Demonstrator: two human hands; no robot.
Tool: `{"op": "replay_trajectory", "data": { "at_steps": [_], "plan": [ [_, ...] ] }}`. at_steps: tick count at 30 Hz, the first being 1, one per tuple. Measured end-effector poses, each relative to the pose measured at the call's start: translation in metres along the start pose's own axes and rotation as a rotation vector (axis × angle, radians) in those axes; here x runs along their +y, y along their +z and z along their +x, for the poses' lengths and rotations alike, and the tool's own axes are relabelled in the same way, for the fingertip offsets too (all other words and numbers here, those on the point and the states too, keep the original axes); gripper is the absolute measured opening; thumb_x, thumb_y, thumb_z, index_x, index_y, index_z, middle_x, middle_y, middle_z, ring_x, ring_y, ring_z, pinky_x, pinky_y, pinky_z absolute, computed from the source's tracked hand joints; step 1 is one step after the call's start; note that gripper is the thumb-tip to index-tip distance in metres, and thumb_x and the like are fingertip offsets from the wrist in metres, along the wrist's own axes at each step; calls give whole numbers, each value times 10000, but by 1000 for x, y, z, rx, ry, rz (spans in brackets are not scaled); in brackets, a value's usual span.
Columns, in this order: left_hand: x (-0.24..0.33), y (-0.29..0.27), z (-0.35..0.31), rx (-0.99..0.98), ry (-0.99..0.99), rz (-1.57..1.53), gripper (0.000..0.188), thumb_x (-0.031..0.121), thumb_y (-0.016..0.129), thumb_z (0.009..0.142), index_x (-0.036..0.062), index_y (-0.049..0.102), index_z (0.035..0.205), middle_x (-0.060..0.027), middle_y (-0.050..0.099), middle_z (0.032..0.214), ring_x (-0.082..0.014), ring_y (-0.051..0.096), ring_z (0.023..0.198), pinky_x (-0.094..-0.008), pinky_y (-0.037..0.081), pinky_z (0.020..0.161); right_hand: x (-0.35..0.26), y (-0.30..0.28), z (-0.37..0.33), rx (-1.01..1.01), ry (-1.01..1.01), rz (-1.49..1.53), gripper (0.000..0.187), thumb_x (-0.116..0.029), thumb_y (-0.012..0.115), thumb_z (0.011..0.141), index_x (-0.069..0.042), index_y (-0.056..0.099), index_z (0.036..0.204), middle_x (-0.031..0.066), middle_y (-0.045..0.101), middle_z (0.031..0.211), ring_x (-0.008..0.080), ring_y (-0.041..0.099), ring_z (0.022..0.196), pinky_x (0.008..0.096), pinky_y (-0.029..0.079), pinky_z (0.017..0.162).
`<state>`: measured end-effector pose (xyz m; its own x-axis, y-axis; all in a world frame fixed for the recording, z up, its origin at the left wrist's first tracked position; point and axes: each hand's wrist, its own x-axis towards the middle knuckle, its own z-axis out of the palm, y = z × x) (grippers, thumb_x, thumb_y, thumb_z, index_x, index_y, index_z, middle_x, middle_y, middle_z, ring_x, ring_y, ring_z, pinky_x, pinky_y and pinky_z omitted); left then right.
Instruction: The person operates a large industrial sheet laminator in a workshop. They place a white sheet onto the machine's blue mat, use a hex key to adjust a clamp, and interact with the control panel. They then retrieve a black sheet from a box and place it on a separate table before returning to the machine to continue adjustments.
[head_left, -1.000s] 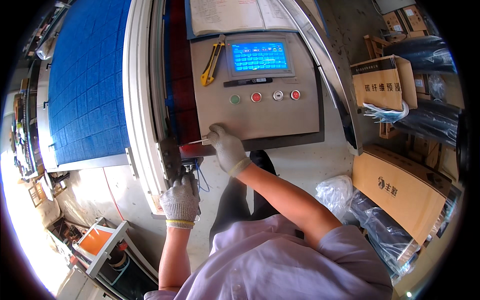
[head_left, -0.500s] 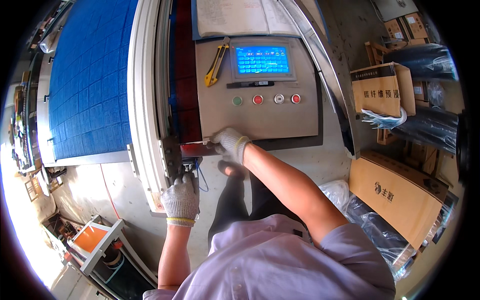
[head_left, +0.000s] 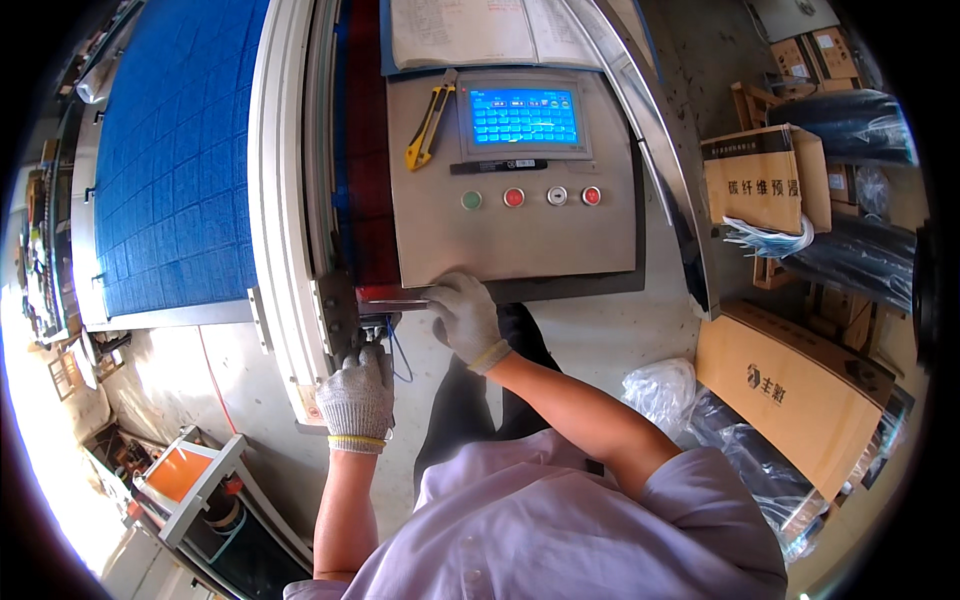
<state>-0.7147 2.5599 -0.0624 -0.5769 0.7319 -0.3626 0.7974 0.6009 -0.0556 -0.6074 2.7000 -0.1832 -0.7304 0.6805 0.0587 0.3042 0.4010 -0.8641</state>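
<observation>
My left hand [head_left: 356,392], in a grey knit glove with a dark palm, reaches to the black bracket [head_left: 338,308] at the near end of a long pale metal rail [head_left: 283,200]. Its fingers are bent together there, and what they grip is hidden. A thin blue cable [head_left: 401,352] loops beside them. My right hand [head_left: 463,315], gloved alike, is at the near left corner of the steel control panel [head_left: 520,240]. Its fingers are closed at the right end of a thin, flat metal piece [head_left: 393,304], whose exact kind I cannot tell.
On the panel are a lit touchscreen [head_left: 525,117], a yellow utility knife [head_left: 428,125], a black marker [head_left: 498,167] and several push buttons. An open notebook [head_left: 460,35] lies beyond. Blue sheeting [head_left: 180,170] covers the bed at left. Cardboard boxes [head_left: 790,395] and wrapped rolls stand at right.
My right hand has shifted slightly toward me, off the panel's corner, and more of the thin metal piece now shows. My left hand stays nearly in place at the bracket.
</observation>
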Motion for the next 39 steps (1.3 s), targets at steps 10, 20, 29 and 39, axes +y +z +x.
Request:
{"op": "replay_trajectory", "data": {
  "at_steps": [10,20,29,39],
  "plan": [
    [1,1,0,0,-7,-5,267,340,533,952,96,625,897,-128,664,729,-311,669,560,-448,524,507,1,13,0,9,-42,14,109,-134,629,806,-93,678,895,94,612,942,331,570,941,444,449,817],
    [8,-9,3,-142,-113,-32,294,362,502,961,125,677,955,-148,700,828,-331,691,691,-477,535,622,6,16,2,-220,203,126,173,-193,568,870,-43,654,876,178,662,839,399,630,821,499,488,731],
    [2,-1,0,16,0,-4,274,325,526,958,78,643,937,-137,661,722,-312,662,545,-434,522,495,-8,-4,36,124,-22,-10,94,-50,644,785,-50,682,870,100,635,920,332,595,870,409,480,748],
    [1,1,-1,36,18,11,268,327,530,957,83,628,901,-129,643,697,-301,658,532,-426,516,474,-14,-1,42,107,-78,4,141,-15,666,732,-51,676,868,93,619,898,331,583,872,426,469,751]
  ]
}}
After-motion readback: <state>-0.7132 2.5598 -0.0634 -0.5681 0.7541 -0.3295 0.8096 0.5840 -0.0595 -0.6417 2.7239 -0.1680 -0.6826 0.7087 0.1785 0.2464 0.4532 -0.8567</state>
